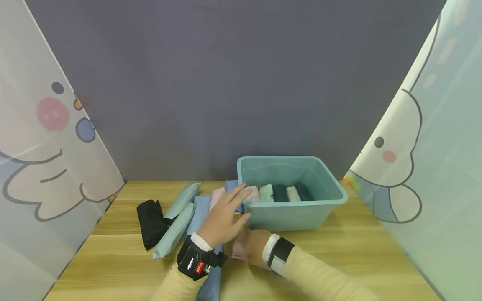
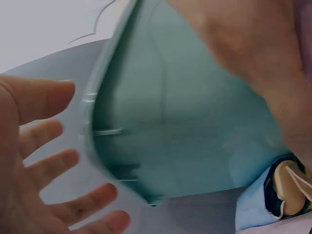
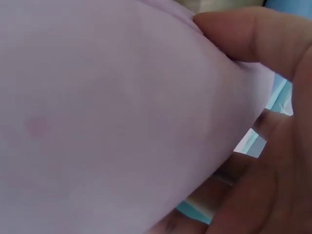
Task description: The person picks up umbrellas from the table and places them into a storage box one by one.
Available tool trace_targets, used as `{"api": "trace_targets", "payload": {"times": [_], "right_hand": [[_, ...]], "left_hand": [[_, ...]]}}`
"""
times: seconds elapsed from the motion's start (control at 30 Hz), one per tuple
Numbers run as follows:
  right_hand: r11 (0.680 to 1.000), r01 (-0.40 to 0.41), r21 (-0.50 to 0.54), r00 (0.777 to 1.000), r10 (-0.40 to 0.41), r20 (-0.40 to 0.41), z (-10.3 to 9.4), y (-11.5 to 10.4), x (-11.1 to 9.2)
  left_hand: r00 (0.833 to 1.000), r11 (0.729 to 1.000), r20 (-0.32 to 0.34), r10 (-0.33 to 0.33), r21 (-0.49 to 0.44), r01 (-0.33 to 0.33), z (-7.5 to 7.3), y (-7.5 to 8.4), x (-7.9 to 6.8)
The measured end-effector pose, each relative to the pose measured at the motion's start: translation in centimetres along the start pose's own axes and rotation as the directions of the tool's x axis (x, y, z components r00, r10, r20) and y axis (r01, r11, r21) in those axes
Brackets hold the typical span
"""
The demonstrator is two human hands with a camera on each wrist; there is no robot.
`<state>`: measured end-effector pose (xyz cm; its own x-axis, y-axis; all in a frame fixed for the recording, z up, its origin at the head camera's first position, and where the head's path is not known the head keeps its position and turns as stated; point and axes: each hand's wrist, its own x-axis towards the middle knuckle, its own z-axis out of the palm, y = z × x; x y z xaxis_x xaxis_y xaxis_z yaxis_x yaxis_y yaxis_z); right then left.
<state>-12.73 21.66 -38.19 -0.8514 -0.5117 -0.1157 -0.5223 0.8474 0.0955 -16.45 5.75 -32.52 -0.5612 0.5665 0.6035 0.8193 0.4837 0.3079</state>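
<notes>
My right hand (image 1: 257, 246) grips a pink fabric bundle that looks like a folded umbrella (image 1: 239, 251), low in front of the teal bin (image 1: 286, 217). In the right wrist view, thumb and fingers pinch the edge of its pink cloth (image 3: 122, 126). My left hand (image 1: 224, 219) hovers by the bin's near left corner with fingers spread, nothing in it. Beneath it a blue bundle (image 1: 212, 276) lies on the table. A beige end with a cord (image 2: 288, 190) pokes out of a blue sleeve in the left wrist view.
Inside the bin several rolled bundles stand in a row, among them a mint one (image 1: 266, 193) and a white one (image 1: 293, 194). Left of my hands lie a black bundle (image 1: 150, 223), pale teal ones (image 1: 175, 232) and another pink one (image 1: 216, 197). A grey wall (image 1: 241, 83) rises behind.
</notes>
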Motion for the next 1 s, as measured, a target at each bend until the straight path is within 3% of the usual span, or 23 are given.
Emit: {"api": "trace_targets", "payload": {"times": [0.13, 0.3, 0.47, 0.63, 0.8, 1.0], "right_hand": [[1.0, -0.007, -0.021, 1.0, 0.007, 0.009, 0.2, 0.0, -0.1], [0.998, 0.043, 0.047, 0.999, -0.042, -0.034, -1.3, 0.6, -1.6], [0.98, 0.111, 0.164, 0.989, -0.092, -0.117, -3.2, 1.7, -4.1], [0.96, 0.173, 0.22, 0.962, -0.117, -0.247, -4.2, 3.0, -6.0], [0.943, 0.178, 0.281, 0.941, -0.08, -0.328, -4.6, 4.2, -7.2], [0.929, 0.125, 0.349, 0.944, -0.002, -0.331, -4.9, 5.8, -9.6]], "left_hand": [[0.997, 0.999, 0.074, 0.03, 0.009, -0.031, 0.9, 0.0, -0.2], [0.996, 0.999, 0.084, 0.029, 0.021, -0.031, 1.0, 0.0, -0.1], [0.995, 0.999, 0.101, 0.018, 0.028, -0.021, 0.9, 0.1, -0.2], [0.993, 1.0, 0.119, -0.001, 0.029, -0.003, 0.7, 0.0, -0.4], [0.993, 0.999, 0.116, -0.007, 0.041, 0.002, 1.0, -0.2, -0.5], [0.99, 0.999, 0.135, -0.031, 0.04, 0.026, 1.5, 0.0, -0.6]]}}
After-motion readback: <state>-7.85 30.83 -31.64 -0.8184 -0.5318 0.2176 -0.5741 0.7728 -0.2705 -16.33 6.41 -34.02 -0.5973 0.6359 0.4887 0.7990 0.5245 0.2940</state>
